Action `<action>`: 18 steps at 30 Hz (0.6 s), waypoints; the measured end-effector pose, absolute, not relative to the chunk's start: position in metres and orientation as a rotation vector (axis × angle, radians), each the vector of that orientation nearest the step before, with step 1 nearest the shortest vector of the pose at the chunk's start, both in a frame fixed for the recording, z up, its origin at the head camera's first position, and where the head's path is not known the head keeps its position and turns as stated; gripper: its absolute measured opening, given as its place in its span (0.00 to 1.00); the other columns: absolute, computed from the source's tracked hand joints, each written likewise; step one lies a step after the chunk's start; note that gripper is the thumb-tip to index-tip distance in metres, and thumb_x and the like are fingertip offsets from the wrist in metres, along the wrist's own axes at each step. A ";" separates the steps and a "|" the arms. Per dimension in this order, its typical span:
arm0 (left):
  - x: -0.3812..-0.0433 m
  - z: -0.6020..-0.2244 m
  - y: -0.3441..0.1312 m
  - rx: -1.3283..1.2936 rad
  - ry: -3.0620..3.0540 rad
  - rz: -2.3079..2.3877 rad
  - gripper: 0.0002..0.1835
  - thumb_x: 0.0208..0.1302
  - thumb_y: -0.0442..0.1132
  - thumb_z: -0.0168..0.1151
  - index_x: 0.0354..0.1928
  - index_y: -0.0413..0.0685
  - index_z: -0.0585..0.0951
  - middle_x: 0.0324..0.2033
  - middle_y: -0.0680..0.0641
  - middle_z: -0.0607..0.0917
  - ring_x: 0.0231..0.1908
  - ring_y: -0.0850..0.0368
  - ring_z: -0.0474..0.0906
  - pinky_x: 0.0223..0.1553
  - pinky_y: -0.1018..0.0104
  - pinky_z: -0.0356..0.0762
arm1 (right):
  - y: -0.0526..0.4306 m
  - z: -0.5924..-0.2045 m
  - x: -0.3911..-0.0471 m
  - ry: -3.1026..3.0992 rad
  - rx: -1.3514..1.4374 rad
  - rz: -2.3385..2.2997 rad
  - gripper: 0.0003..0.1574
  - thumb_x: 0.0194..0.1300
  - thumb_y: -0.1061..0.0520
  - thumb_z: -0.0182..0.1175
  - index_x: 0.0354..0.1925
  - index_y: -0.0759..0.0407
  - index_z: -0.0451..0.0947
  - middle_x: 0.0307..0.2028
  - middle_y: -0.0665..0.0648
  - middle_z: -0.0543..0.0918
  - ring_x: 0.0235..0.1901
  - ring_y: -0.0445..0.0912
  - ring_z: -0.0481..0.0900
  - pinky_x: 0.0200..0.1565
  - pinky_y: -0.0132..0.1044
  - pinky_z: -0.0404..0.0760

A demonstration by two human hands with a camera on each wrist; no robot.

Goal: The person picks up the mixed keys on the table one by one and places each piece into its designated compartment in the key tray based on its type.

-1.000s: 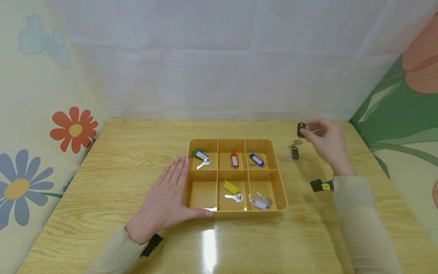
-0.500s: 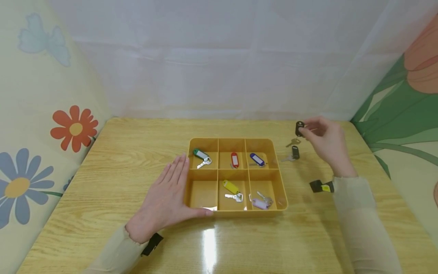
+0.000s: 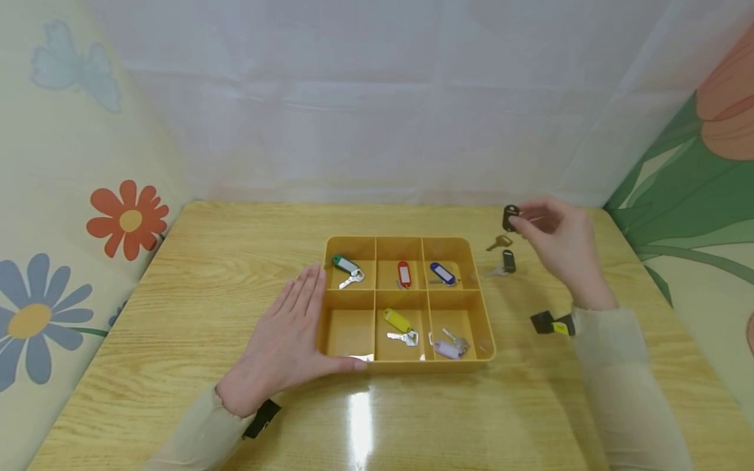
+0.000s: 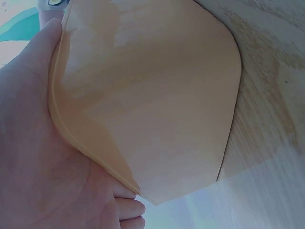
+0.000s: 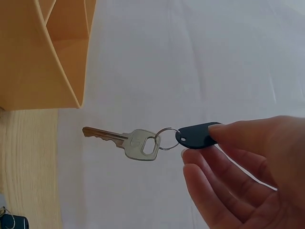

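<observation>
My right hand (image 3: pixel 562 245) pinches a black key tag (image 5: pixel 198 136) between thumb and fingers. From its ring hangs a silver key (image 5: pixel 142 144), off the table to the right of the yellow six-compartment tray (image 3: pixel 403 367). Below that hand, a second key with a black tag (image 3: pixel 509 261) lies on the table. My left hand (image 3: pixel 285 343) rests with straight fingers along the tray's left wall, its thumb lying at the front rim. In the tray are tagged keys: green (image 3: pixel 345 264), red (image 3: pixel 403 275), blue (image 3: pixel 443 273), yellow (image 3: pixel 398 320) and pale purple (image 3: pixel 448 350).
The tray's front-left compartment holds no key. Beneath everything is a wood-grain table (image 3: pixel 224 275), with a white cloth (image 3: pixel 365 131) behind it. Flower-patterned panels (image 3: pixel 65 196) stand at both sides. A black strap (image 3: pixel 544 322) hangs by the right wrist.
My right hand has shifted slightly left with the black-tagged key, nearer the tray, and the tag has turned a little. The left hand and tray have stayed in place.
</observation>
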State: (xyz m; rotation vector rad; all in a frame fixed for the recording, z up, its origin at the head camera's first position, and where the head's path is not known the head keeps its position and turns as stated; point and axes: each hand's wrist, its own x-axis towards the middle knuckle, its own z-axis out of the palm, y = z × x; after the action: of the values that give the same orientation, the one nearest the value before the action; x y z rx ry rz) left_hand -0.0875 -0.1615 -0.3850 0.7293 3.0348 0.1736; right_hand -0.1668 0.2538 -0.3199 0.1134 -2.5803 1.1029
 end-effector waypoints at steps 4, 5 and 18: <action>-0.088 -0.385 -0.162 0.722 3.030 0.173 0.79 0.41 0.94 0.39 0.79 0.39 0.33 0.79 0.39 0.34 0.78 0.45 0.31 0.77 0.51 0.38 | 0.249 -0.316 -0.164 -2.578 0.131 1.094 0.18 0.70 0.49 0.67 0.51 0.60 0.83 0.44 0.58 0.87 0.38 0.45 0.83 0.42 0.23 0.79; -0.088 -0.385 -0.162 0.723 3.030 0.171 0.79 0.41 0.94 0.39 0.79 0.39 0.33 0.79 0.39 0.34 0.78 0.44 0.31 0.77 0.51 0.38 | 0.249 -0.315 -0.163 -2.577 0.136 1.097 0.18 0.70 0.49 0.67 0.51 0.60 0.83 0.44 0.58 0.87 0.38 0.45 0.83 0.42 0.23 0.79; -0.087 -0.385 -0.162 0.742 3.047 0.168 0.79 0.42 0.93 0.39 0.79 0.37 0.34 0.79 0.38 0.35 0.78 0.42 0.35 0.77 0.50 0.39 | 0.243 -0.310 -0.159 -2.542 0.176 1.107 0.15 0.70 0.53 0.68 0.50 0.59 0.84 0.43 0.56 0.87 0.36 0.39 0.83 0.42 0.23 0.80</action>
State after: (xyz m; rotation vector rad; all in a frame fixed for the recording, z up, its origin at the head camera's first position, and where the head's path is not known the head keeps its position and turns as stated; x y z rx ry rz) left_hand -0.0873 -0.1619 -0.3849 0.7424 3.0470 0.1677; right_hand -0.1592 0.2431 -0.3101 0.1762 -2.5422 1.1066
